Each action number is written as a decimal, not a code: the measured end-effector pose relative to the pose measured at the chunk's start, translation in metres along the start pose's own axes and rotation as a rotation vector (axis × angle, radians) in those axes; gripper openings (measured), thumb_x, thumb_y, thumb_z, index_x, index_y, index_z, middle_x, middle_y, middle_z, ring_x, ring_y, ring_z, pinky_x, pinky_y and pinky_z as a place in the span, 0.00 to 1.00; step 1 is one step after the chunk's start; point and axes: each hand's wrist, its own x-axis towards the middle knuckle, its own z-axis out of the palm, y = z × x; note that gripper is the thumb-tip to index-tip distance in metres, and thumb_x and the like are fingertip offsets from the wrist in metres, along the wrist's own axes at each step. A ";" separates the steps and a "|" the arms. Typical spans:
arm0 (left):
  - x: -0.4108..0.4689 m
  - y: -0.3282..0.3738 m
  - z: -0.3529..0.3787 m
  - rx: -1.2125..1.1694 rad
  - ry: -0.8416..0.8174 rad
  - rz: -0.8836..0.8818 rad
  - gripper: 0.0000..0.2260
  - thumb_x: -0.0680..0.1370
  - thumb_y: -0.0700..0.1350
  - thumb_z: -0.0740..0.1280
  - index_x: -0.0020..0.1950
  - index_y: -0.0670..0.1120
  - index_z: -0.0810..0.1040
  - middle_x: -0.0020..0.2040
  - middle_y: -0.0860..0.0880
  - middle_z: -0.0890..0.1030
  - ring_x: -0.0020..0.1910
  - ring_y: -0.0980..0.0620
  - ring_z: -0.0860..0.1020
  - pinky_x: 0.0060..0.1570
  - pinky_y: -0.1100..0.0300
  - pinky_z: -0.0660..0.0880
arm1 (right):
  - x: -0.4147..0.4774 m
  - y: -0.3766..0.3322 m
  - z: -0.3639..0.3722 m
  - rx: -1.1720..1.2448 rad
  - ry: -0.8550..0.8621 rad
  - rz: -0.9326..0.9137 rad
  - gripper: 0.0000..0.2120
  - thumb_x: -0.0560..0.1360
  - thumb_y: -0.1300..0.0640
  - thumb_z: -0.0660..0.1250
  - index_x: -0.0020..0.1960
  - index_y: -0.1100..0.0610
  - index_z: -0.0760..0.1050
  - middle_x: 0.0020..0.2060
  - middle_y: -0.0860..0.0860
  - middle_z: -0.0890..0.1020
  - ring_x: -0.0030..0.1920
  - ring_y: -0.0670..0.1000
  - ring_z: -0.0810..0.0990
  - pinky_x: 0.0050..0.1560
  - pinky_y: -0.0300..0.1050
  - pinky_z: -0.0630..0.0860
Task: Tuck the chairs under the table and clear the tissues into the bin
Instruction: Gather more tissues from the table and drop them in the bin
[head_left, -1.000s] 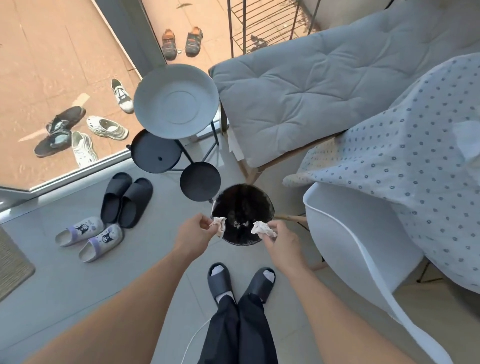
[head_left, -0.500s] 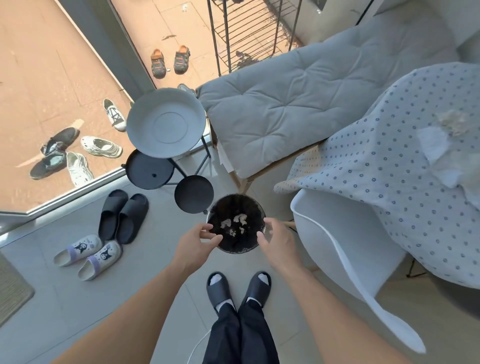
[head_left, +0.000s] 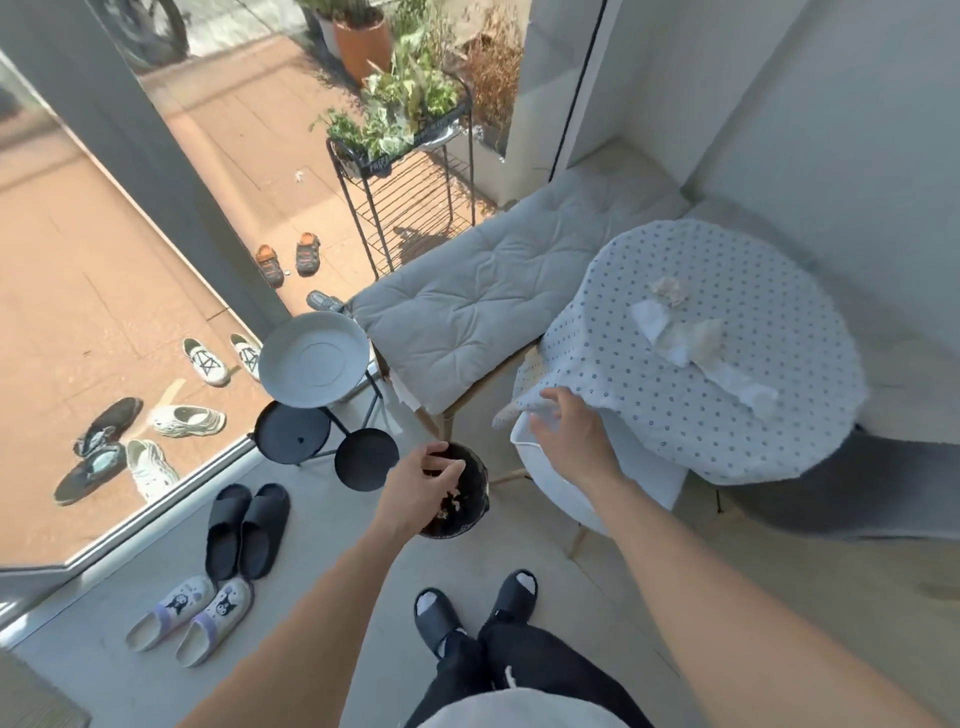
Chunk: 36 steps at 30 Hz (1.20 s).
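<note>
A round black bin (head_left: 470, 506) stands on the floor in front of my feet, with crumpled tissues inside. My left hand (head_left: 421, 486) hovers over its left rim, fingers apart and empty. My right hand (head_left: 569, 436) is raised to the right, open, above the white chair (head_left: 556, 483) whose seat sits partly under the round table (head_left: 727, 415). The table wears a dotted white cloth. Several crumpled and flat tissues (head_left: 685, 338) lie on its top. A bench chair with a grey cushion (head_left: 483, 306) stands behind the bin, against the table's left side.
A three-tier stand with a grey tray (head_left: 313, 358) and two black discs is left of the bin. Black slippers (head_left: 244, 530) and patterned slippers (head_left: 192, 618) lie on the floor at left. A glass wall runs behind them. A dark rug (head_left: 857, 483) lies under the table's right side.
Both hands dropped their tissues into the bin and opened. My right hand then lifted up and to the right toward the table. My view rose, bringing the tabletop tissues into sight.
</note>
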 end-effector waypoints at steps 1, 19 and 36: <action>0.000 0.012 -0.002 0.038 -0.007 0.028 0.21 0.77 0.60 0.72 0.67 0.55 0.79 0.49 0.62 0.88 0.46 0.61 0.87 0.50 0.58 0.82 | -0.002 0.001 -0.013 -0.002 0.027 0.005 0.20 0.82 0.49 0.65 0.73 0.51 0.73 0.70 0.50 0.78 0.69 0.54 0.76 0.65 0.47 0.72; 0.068 0.200 0.053 0.374 -0.172 0.351 0.16 0.82 0.57 0.69 0.67 0.53 0.79 0.53 0.55 0.86 0.47 0.57 0.87 0.54 0.53 0.82 | -0.007 0.110 -0.171 0.074 0.321 0.214 0.21 0.83 0.50 0.66 0.74 0.54 0.71 0.71 0.53 0.76 0.69 0.55 0.77 0.67 0.53 0.76; 0.208 0.294 0.235 0.526 -0.311 0.274 0.13 0.81 0.54 0.71 0.64 0.53 0.81 0.48 0.56 0.88 0.42 0.57 0.87 0.44 0.57 0.82 | 0.106 0.277 -0.242 0.256 0.311 0.510 0.31 0.79 0.43 0.71 0.77 0.55 0.67 0.72 0.54 0.73 0.69 0.55 0.76 0.63 0.51 0.75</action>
